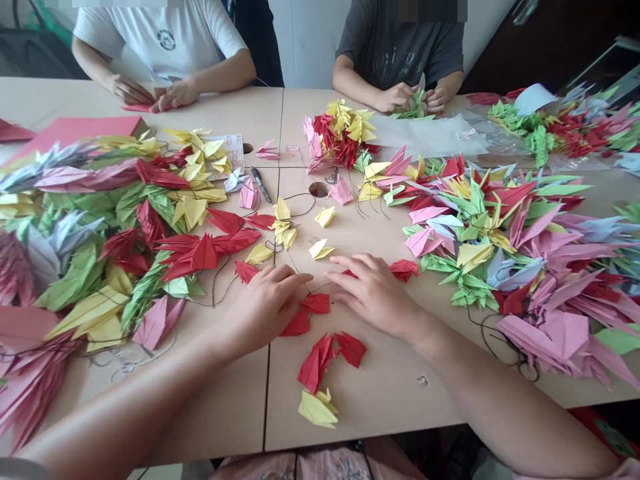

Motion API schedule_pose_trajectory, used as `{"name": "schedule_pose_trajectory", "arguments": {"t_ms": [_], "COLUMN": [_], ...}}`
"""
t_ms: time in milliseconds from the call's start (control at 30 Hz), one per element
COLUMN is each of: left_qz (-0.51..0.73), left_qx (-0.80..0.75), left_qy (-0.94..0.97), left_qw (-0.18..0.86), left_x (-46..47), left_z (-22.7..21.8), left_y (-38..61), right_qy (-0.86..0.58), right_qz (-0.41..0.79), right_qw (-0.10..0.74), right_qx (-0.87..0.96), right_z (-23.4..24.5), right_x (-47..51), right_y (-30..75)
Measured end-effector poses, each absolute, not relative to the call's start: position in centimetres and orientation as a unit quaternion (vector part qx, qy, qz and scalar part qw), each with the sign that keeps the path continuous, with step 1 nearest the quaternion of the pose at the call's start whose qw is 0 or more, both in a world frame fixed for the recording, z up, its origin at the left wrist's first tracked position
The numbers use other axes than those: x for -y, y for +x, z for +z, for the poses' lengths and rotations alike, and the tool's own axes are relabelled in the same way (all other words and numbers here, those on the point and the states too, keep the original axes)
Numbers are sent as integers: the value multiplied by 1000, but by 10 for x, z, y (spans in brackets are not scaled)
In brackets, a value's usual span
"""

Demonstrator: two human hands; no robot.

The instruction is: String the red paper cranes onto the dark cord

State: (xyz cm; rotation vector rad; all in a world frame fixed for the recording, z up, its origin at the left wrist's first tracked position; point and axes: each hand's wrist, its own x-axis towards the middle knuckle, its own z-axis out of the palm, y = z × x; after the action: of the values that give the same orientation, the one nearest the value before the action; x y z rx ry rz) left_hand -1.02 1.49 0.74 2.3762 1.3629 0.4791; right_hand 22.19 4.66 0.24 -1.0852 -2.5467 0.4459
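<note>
My left hand point(274, 293) is above the table with its fingers bent together and pointing right. Its palm side is hidden, so what it holds cannot be made out. Opposite it, my right hand point(373, 290) has its fingers stretched and apart, just over a red folded paper crane point(349, 273) partly covered by them. A thin dark thread point(316, 289) crosses the gap between both hands. Red folded paper pieces point(316, 304) lie beneath, beside my left hand. Closer to me are red paper cranes point(317, 363) and a yellow paper crane point(319, 408).
Strung paper cranes are heaped at left point(90, 253) and right point(540, 267). Small yellow cranes point(321, 249), a pen point(261, 185) and a table hole point(319, 190) are ahead. Two people sit across, one handling red paper point(137, 107), the other green paper point(416, 105).
</note>
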Motion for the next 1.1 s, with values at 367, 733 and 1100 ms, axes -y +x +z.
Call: {"name": "schedule_pose_trajectory", "arguments": {"t_ms": [367,733,1100], "left_qz": [194,257,453], "left_qx": [-505,-549,-500], "left_qy": [812,732,468], "left_qw": [222,310,571], "left_x": [-15,-7,-13], "left_z": [6,19,30], "left_y": [-16,-16,-25], "right_qy": [-408,-422,-374], "right_qz": [251,298,285], "right_qw": [263,286,296], "right_qx": [838,807,831], "right_z": [6,6,12], "right_x": [-48,-47,-49], "right_y": [229,228,233]}}
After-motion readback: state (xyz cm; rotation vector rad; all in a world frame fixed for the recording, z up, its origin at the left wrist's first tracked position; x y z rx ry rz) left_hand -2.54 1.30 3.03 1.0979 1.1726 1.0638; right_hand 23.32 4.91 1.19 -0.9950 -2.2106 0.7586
